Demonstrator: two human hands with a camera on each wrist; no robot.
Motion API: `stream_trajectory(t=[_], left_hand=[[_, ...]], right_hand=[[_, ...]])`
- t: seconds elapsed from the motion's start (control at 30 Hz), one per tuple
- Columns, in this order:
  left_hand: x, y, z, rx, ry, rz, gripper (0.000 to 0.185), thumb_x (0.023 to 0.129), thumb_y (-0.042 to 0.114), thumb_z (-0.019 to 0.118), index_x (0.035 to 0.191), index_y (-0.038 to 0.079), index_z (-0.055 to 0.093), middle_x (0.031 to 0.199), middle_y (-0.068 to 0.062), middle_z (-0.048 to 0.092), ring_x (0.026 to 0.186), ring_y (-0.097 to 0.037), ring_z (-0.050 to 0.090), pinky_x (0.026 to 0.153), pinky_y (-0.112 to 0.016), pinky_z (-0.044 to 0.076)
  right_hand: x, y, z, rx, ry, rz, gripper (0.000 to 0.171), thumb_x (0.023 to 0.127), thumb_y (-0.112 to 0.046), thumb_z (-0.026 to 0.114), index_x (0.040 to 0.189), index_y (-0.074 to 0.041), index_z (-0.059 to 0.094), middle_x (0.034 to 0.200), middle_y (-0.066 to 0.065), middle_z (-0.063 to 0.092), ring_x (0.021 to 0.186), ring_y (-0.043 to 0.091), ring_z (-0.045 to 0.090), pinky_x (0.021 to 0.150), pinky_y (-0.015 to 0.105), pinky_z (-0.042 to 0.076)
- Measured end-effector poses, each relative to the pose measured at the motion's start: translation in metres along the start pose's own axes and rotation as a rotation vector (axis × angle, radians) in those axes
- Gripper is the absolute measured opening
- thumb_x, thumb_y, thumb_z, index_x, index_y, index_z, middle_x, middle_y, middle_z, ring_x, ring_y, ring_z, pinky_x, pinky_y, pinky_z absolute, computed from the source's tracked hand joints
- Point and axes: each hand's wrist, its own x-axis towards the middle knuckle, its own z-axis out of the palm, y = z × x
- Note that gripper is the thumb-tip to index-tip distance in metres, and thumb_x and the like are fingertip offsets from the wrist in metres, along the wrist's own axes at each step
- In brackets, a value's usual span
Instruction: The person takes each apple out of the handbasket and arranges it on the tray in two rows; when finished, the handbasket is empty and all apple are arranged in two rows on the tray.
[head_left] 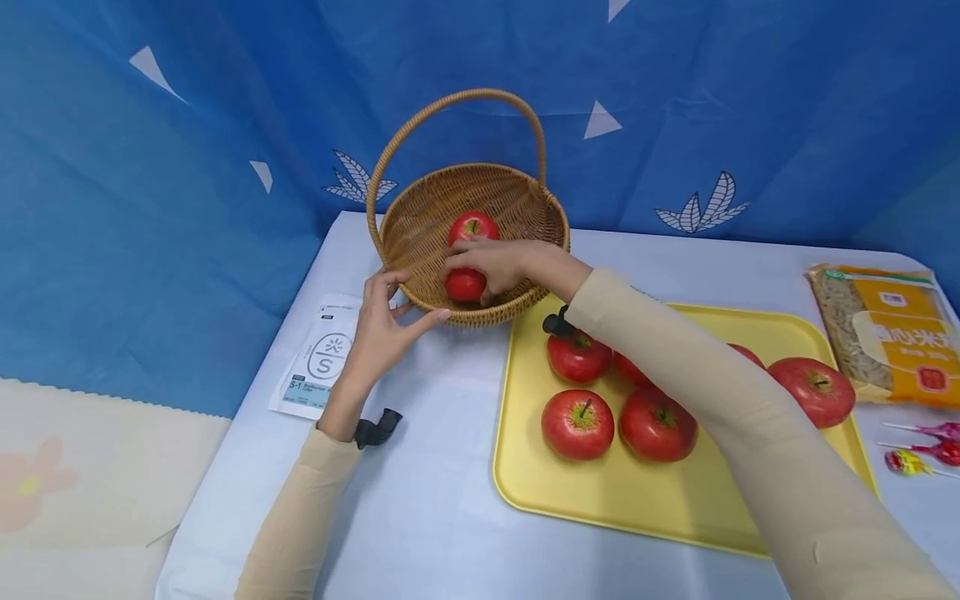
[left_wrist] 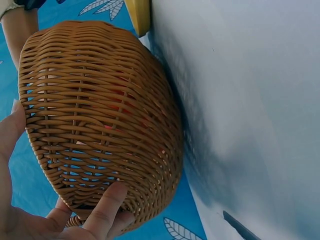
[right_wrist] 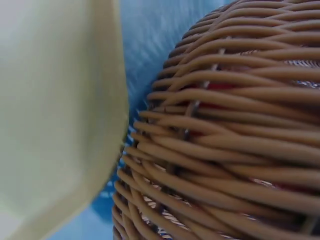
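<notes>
Red apple (head_left: 463,287) lies inside wicker basket (head_left: 412,229), just beside second apple (head_left: 476,222). I see right hand (head_left: 489,260), fingers curled round first apple; left hand (head_left: 381,329) holds basket rim with fingers and thumb.

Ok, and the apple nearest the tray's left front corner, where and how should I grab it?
Probably grip that front-left apple around its round sides, coming down from above, near left: it sits stem up, with a second apple close on its right and a third apple behind, while bare tray lies in front and left.
</notes>
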Motion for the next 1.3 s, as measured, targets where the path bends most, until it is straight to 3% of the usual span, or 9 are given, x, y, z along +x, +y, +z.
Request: stream_trajectory(t=[0.17, 0.3, 0.43, 0.57, 0.67, 0.77, 0.97, 1.1, 1.3], left_hand=[[0.001, 0.000, -0.001, 0.002, 0.003, 0.002, 0.079, 0.081, 0.037, 0.081, 0.137, 0.005, 0.037, 0.152, -0.020, 0.024, 0.144, -0.035, 0.032, 0.102, -0.043, 0.051], [0.000, 0.001, -0.001, 0.004, 0.002, -0.001, 0.079, 0.080, 0.037, 0.081, 0.138, 0.005, 0.036, 0.151, -0.019, 0.026, 0.144, -0.034, 0.032, 0.103, -0.042, 0.051], [0.002, 0.000, 0.000, 0.003, -0.001, 0.000, 0.080, 0.080, 0.038, 0.081, 0.138, 0.004, 0.036, 0.152, -0.019, 0.025, 0.144, -0.035, 0.032, 0.103, -0.043, 0.051], [0.004, -0.001, 0.002, 0.016, 0.000, 0.004, 0.080, 0.080, 0.039, 0.081, 0.138, 0.005, 0.037, 0.152, -0.019, 0.026, 0.144, -0.035, 0.032, 0.103, -0.043, 0.051], [0.005, -0.002, 0.001, 0.027, 0.000, 0.004, 0.081, 0.080, 0.039, 0.081, 0.138, 0.005, 0.037, 0.152, -0.019, 0.026, 0.144, -0.035, 0.033, 0.103, -0.042, 0.051], [0.006, -0.004, -0.001, 0.033, 0.008, 0.004, 0.080, 0.080, 0.039, 0.081, 0.138, 0.006, 0.038, 0.152, -0.019, 0.025, 0.143, -0.036, 0.033, 0.103, -0.041, 0.052], [0.002, -0.009, -0.007, 0.043, 0.025, -0.006, 0.082, 0.079, 0.040, 0.081, 0.139, 0.005, 0.037, 0.152, -0.020, 0.025, 0.144, -0.037, 0.032, 0.103, -0.043, 0.051], [0.001, -0.009, -0.008, 0.033, 0.026, -0.005, 0.082, 0.079, 0.039, 0.081, 0.139, 0.005, 0.036, 0.151, -0.020, 0.025, 0.144, -0.038, 0.031, 0.103, -0.044, 0.051], [0.006, -0.006, -0.001, 0.020, 0.014, 0.009, 0.082, 0.079, 0.039, 0.082, 0.138, 0.006, 0.036, 0.151, -0.021, 0.025, 0.144, -0.038, 0.032, 0.103, -0.043, 0.051]], right_hand=[[-0.004, 0.004, -0.002, 0.072, 0.075, -0.002, 0.065, 0.080, -0.020, 0.082, 0.136, -0.023, 0.051, 0.146, 0.009, 0.037, 0.136, 0.032, 0.036, 0.110, 0.056, 0.039], [-0.023, 0.010, -0.010, 0.258, 0.214, -0.052, 0.071, 0.079, -0.021, 0.081, 0.142, -0.023, 0.047, 0.141, 0.007, 0.040, 0.129, 0.026, 0.044, 0.106, 0.047, 0.046], [-0.057, 0.016, -0.020, 0.434, 0.365, -0.138, 0.075, 0.080, -0.018, 0.079, 0.147, -0.022, 0.044, 0.138, 0.006, 0.042, 0.126, 0.022, 0.043, 0.102, 0.045, 0.050], [-0.103, 0.018, -0.022, 0.564, 0.487, -0.176, 0.069, 0.081, -0.011, 0.078, 0.143, -0.016, 0.048, 0.137, 0.004, 0.043, 0.125, 0.020, 0.043, 0.097, 0.039, 0.054], [-0.139, 0.017, -0.015, 0.663, 0.554, -0.188, 0.069, 0.080, 0.001, 0.076, 0.140, -0.009, 0.045, 0.140, 0.005, 0.042, 0.123, 0.022, 0.046, 0.089, 0.032, 0.059], [-0.175, 0.015, 0.000, 0.693, 0.603, -0.187, 0.072, 0.077, 0.010, 0.075, 0.139, -0.004, 0.041, 0.140, 0.007, 0.043, 0.119, 0.022, 0.051, 0.080, 0.028, 0.061], [-0.243, 0.007, 0.046, 0.669, 0.657, -0.051, 0.089, 0.071, 0.013, 0.078, 0.147, -0.009, 0.038, 0.135, 0.005, 0.042, 0.115, 0.016, 0.052, 0.083, 0.020, 0.059], [-0.282, -0.001, 0.084, 0.598, 0.731, 0.043, 0.088, 0.064, 0.014, 0.082, 0.142, -0.004, 0.044, 0.132, 0.003, 0.042, 0.118, 0.014, 0.047, 0.083, 0.015, 0.056], [-0.329, -0.020, 0.141, 0.527, 0.852, 0.329, 0.090, 0.058, 0.010, 0.088, 0.136, -0.005, 0.046, 0.126, -0.009, 0.049, 0.108, 0.001, 0.052, 0.079, 0.006, 0.052]])
